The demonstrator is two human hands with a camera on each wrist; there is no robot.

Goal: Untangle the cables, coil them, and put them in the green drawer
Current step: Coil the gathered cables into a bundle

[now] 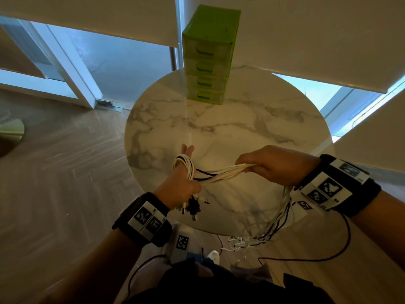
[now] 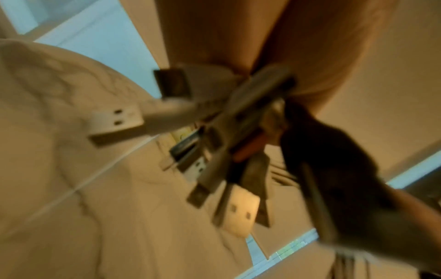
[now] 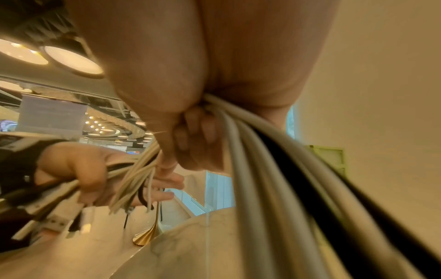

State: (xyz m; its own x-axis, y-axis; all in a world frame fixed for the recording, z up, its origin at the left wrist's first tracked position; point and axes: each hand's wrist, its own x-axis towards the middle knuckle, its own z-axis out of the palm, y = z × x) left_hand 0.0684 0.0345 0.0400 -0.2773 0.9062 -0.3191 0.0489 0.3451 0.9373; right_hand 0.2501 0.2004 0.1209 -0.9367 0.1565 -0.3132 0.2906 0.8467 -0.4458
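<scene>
You find no readable text: the wristbands (image 1: 324,185) and a card on the floor (image 1: 182,242) near you carry only black-and-white square markers.

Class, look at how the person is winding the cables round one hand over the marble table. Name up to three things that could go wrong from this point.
1. The loose tails hang off the table edge toward the floor; they could snag or re-tangle as winding goes on.
2. White and black cables are wound together round the left hand, so the coil may stay mixed.
3. The green drawer unit looks shut, and both hands, including the right hand, are full.
</scene>
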